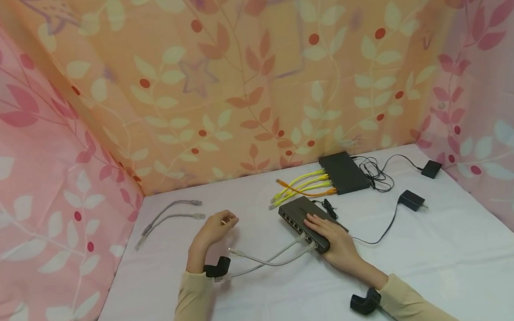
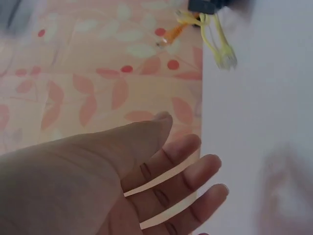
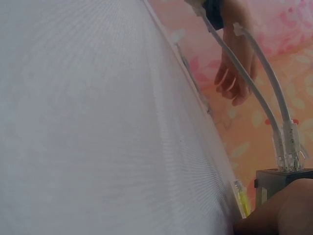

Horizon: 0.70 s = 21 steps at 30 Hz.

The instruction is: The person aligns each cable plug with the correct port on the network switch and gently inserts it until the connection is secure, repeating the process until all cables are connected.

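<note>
A dark grey network switch (image 1: 306, 222) lies at mid-table with a row of ports along its left side. My right hand (image 1: 336, 245) rests over its right part, fingers stretched across the top; the thumb is hidden. Two grey network cables (image 1: 276, 263) are plugged into the ports at the near end, their clear plugs (image 3: 289, 149) showing in the right wrist view. Their free ends lie left, close to my left wrist. My left hand (image 1: 214, 228) hovers left of the switch, holding nothing, its fingers (image 2: 195, 171) loosely bent and apart in the left wrist view.
Behind stands a black box (image 1: 344, 173) with yellow cables (image 1: 306, 183) and an orange cable (image 1: 316, 193) plugged in. Two loose grey cables (image 1: 164, 220) lie at the left. Power adapters (image 1: 411, 200) with thin black cords lie at the right. Floral curtains (image 1: 241, 81) enclose the table.
</note>
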Each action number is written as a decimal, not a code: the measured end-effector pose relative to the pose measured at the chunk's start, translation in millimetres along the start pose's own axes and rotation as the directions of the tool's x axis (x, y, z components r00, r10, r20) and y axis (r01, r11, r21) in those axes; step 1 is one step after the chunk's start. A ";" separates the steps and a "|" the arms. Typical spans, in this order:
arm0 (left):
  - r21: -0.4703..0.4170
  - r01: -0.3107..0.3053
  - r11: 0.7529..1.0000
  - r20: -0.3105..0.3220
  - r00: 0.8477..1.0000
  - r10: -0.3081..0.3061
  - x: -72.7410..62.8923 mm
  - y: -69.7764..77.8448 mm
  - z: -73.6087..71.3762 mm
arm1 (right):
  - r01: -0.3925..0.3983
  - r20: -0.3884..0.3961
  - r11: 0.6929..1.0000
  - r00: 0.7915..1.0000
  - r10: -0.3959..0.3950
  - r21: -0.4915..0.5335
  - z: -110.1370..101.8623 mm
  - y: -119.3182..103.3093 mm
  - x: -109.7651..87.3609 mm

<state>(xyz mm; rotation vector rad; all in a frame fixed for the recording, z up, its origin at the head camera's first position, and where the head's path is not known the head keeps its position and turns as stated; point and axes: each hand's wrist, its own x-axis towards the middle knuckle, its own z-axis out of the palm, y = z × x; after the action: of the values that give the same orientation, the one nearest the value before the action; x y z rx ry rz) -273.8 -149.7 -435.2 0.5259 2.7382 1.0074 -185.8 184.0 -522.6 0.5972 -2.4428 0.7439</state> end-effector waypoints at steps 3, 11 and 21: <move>0.035 -0.020 0.999 0.002 1.000 0.020 0.5 -11.0 -5.2 | -0.005 0.004 1.000 1.000 0.005 0.001 -0.4 0.3 -0.3; 0.091 -0.050 0.995 -0.038 0.998 0.054 2.0 -40.4 -19.8 | -0.006 0.006 1.000 1.000 0.006 0.004 -0.6 0.2 -0.4; 0.219 0.000 0.976 -0.147 0.989 0.033 12.9 -79.7 -32.7 | -0.002 0.012 1.000 1.000 0.002 0.007 -0.7 0.7 -0.7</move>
<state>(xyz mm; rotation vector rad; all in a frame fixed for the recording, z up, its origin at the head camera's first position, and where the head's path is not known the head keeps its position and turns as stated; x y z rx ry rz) -316.1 -220.5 -463.2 0.5255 3.0044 0.7822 -185.4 185.1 -522.9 0.6040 -2.4529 0.7512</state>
